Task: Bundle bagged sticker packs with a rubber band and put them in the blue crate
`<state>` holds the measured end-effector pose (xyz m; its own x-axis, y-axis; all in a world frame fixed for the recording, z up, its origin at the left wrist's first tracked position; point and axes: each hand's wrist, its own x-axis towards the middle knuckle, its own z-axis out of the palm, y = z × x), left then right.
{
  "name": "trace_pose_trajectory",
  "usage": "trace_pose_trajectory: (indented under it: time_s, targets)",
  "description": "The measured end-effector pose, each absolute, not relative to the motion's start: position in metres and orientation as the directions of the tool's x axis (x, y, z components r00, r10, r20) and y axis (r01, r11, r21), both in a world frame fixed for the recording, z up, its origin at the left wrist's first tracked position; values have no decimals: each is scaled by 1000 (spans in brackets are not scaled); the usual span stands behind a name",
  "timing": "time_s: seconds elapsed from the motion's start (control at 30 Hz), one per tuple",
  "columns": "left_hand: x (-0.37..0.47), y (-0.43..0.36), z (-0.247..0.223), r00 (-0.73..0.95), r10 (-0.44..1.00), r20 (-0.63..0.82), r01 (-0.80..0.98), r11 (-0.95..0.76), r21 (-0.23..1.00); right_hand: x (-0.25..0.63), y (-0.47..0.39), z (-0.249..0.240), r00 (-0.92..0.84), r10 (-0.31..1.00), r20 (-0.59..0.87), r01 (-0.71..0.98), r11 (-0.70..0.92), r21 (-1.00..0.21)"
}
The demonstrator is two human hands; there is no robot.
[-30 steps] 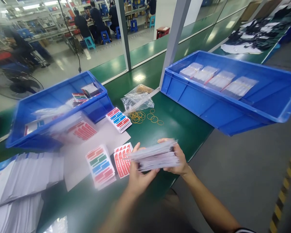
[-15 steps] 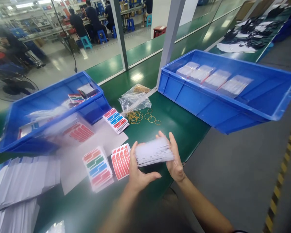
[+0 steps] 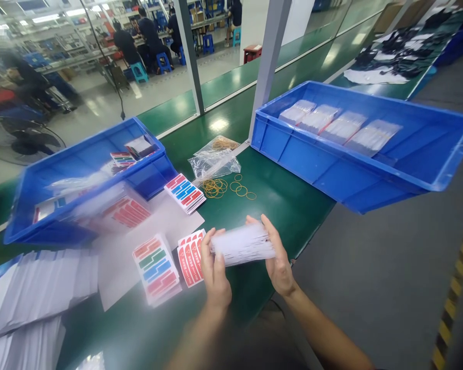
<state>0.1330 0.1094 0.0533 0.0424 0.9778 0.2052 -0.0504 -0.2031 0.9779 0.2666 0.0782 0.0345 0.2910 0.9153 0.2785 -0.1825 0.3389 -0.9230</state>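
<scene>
Head view: white stack (image 3: 242,243) between left fingers (image 3: 207,252) and right fingers (image 3: 272,237).

I note one thick stack of white sheets (image 3: 242,243), its long edges roughly level and tipped slightly up toward the right, blurred so no print is readable. I see it held clear above the near edge of the green table, pressed between my left hand (image 3: 215,272) and right hand (image 3: 278,259) at its two ends.
</scene>
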Motion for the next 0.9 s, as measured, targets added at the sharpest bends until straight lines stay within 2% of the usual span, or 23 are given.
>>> trace_pose_trajectory:
  time_s: [0.17,0.27,0.4,0.53,0.63,0.77,0.9]
  targets:
    - [134,106,46,90,967,240,67,-246,967,269,78,38,321,884,340,-96,388,-917]
    - [133,106,45,117,965,236,23,-240,971,271,80,40,253,908,335,-98,369,-924]
    - [133,106,41,164,951,263,-64,-256,965,273,81,37,352,873,337,-90,390,-916]
    - [132,104,32,184,952,244,-150,-218,964,271,83,34,296,900,319,-117,365,-923]
    - [132,103,25,182,959,216,-155,-189,970,270,85,36,361,885,295,-148,367,-918]
    - [134,103,20,143,968,208,-175,-182,968,268,88,39,289,922,257,-221,326,-919]
    - [135,103,21,137,975,174,-130,-157,979,269,85,26,341,904,257,-211,340,-916]
